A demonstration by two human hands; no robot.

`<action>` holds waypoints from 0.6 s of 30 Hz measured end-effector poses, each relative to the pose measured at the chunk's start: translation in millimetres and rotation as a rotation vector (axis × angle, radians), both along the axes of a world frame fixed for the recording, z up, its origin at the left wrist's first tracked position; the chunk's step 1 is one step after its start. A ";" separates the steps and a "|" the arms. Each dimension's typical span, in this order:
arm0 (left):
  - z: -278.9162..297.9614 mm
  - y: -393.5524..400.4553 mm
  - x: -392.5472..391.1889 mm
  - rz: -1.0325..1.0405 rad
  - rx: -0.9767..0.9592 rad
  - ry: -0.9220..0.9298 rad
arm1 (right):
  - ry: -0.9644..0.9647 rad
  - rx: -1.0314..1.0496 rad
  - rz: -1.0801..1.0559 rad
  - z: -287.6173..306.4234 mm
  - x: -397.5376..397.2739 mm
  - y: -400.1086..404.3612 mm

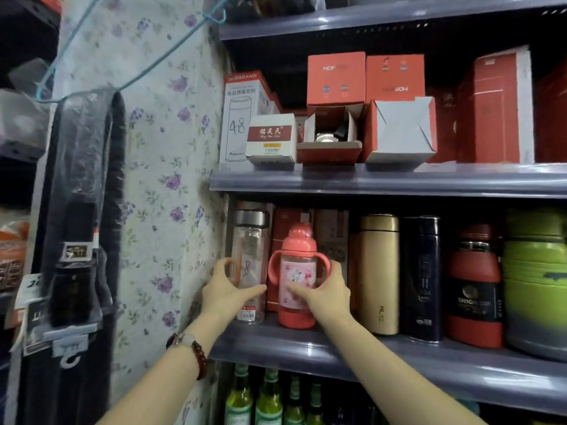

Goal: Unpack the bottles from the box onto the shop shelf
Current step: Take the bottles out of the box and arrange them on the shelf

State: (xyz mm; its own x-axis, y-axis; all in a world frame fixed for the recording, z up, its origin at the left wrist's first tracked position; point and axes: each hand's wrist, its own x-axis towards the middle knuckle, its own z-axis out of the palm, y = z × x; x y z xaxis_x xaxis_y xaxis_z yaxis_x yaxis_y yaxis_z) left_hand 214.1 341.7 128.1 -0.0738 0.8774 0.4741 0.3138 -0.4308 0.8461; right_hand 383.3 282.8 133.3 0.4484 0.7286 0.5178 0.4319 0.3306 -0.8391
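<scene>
A clear glass bottle with a steel cap stands upright at the left end of the middle shelf. My left hand grips its lower half. Right beside it stands a pink child's bottle with two side handles and a rabbit picture. My right hand wraps round its right side, fingers across the front. Both bottles rest on the shelf board. No box of bottles is in view near my hands.
To the right stand a gold flask, a dark blue flask, a red jug and a green container. Red and white boxes fill the shelf above. Green bottles stand below. Flowered wallpaper lies left.
</scene>
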 end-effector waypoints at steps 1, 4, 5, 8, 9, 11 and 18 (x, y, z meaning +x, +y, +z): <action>0.0 1.0 -3.8 -0.074 -0.023 -0.018 | -0.001 0.006 -0.002 0.2 4.0 -4.2; 0.1 4.0 -9.5 -0.281 -0.145 -0.052 | 0.002 0.026 0.003 -1.6 16.3 -16.1; 0.2 5.6 -9.1 -0.322 -0.180 -0.066 | 0.003 0.031 0.003 -2.6 19.0 -18.6; 4.2 -1.6 1.6 -0.326 -0.205 -0.068 | 0.005 0.038 0.000 -4.2 19.1 -19.7; 5.2 -4.5 6.4 -0.270 -0.167 -0.036 | 0.001 0.039 0.001 -4.1 17.4 -19.1; 4.7 -9.6 16.3 -0.109 -0.084 0.029 | 0.001 0.041 0.015 -4.0 14.4 -17.8; 3.9 -12.6 9.9 -0.282 -0.124 -0.057 | 0.022 0.077 0.013 -8.4 24.1 -25.9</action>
State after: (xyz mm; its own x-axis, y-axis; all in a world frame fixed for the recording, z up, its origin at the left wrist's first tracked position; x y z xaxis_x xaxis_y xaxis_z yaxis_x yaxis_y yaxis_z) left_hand 224.0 329.1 132.0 0.1577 0.9179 0.3640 0.1474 -0.3864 0.9105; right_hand 407.4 256.9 124.9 0.4514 0.6930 0.5622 0.4087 0.3995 -0.8206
